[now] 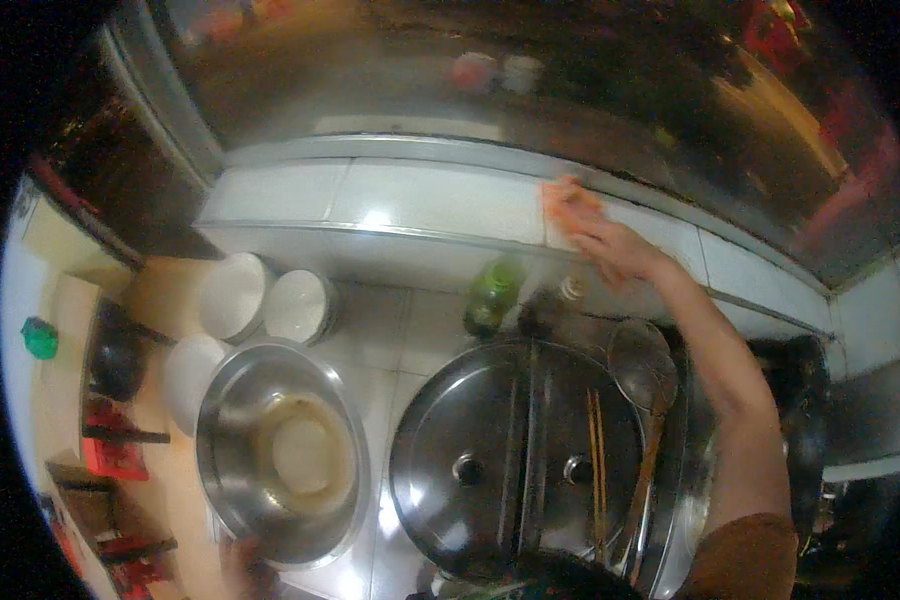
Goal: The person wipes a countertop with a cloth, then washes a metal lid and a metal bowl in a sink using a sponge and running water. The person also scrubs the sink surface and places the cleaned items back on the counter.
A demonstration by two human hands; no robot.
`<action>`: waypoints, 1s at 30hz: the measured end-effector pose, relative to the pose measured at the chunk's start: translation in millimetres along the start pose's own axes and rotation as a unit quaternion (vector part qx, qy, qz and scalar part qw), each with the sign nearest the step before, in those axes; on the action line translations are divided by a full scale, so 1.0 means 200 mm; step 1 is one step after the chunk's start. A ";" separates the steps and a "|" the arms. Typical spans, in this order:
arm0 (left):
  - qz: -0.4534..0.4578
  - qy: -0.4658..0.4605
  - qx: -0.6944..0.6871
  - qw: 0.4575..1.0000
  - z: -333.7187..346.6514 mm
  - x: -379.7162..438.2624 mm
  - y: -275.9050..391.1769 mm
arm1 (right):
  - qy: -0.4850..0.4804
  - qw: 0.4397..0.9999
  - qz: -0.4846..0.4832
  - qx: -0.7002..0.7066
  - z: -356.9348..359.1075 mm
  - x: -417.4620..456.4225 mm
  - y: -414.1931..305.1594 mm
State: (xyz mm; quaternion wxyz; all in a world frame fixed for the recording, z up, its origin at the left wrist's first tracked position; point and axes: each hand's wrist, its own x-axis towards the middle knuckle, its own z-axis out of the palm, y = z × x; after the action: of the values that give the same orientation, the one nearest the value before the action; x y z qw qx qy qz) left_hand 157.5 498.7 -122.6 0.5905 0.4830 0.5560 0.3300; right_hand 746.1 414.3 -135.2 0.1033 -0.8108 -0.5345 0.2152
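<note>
An orange cloth lies under the fingers of my right hand, on the white tiled ledge below the window. The arm reaches forward over the counter, past a ladle or strainer with a long handle. Blurred at the bottom left, my left hand is beside the near rim of a steel basin. Whether it grips the rim cannot be made out. A round, pale shape shows in the basin's bottom.
Stacked white bowls and a larger white bowl stand behind the basin. A green bottle is below the ledge. Wooden chopsticks lie across a large two-part dark lid. Red items are at the left.
</note>
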 end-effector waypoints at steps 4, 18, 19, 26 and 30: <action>0.000 0.002 0.101 0.995 -0.03 -0.01 0.00 | -0.060 0.975 -0.172 -0.130 0.15 0.64 -0.42; -0.003 -0.155 -0.063 0.986 0.78 0.06 0.30 | 0.066 0.949 -0.289 0.106 -0.15 -0.36 0.69; 0.015 -0.211 -0.074 0.975 0.90 0.07 0.31 | 0.126 0.954 -0.227 0.149 -0.18 -0.54 0.86; -0.059 -0.394 -0.047 0.916 1.89 -0.03 0.35 | 0.410 0.857 0.011 0.312 -0.20 -1.39 2.02; -0.052 -0.446 -0.047 0.892 2.21 -0.08 0.25 | 0.447 0.763 0.238 -0.401 -0.07 -1.49 2.37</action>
State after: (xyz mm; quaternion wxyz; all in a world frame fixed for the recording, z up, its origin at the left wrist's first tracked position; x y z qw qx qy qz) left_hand 592.6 409.4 -107.0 0.8146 0.5216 0.2424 0.0745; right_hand 1040.9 -50.0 -240.2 -0.0588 -0.8838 -0.2552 -0.3877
